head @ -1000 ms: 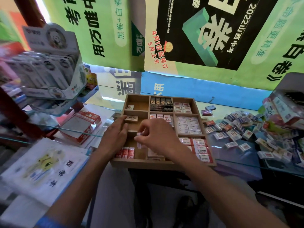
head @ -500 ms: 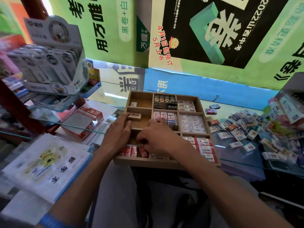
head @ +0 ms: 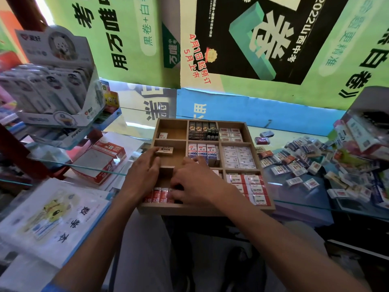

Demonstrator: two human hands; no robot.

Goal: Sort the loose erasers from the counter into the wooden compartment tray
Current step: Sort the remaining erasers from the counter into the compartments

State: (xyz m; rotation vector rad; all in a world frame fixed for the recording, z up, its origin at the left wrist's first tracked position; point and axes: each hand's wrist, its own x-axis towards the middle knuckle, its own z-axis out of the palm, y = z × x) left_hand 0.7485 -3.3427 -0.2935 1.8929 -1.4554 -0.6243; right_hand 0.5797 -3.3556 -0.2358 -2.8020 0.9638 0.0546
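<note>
The wooden compartment tray point(head: 206, 210) lies on the glass counter in front of me, most of its compartments filled with boxed erasers. My left hand point(head: 143, 173) rests flat on the tray's left wall, fingers reaching toward a single beige eraser point(head: 165, 150) in the middle-left compartment. My right hand point(head: 195, 184) is over the near-left compartment, its fingertips pressing on the right end of a row of red 2B erasers point(head: 157, 196) standing there. The thumb is hidden. Loose erasers point(head: 305, 161) lie scattered on the counter to the right.
A display stand of packaged goods point(head: 52, 98) overhangs the left side. A red-and-white 2B box point(head: 101, 161) sits under the glass at left, and a white booklet point(head: 52, 216) lies at near left. Posters cover the wall behind. More packs point(head: 366, 135) crowd the far right.
My right hand carried a red eraser down into the near-left compartment and now presses it against the row. The left hand stayed on the tray's left edge.
</note>
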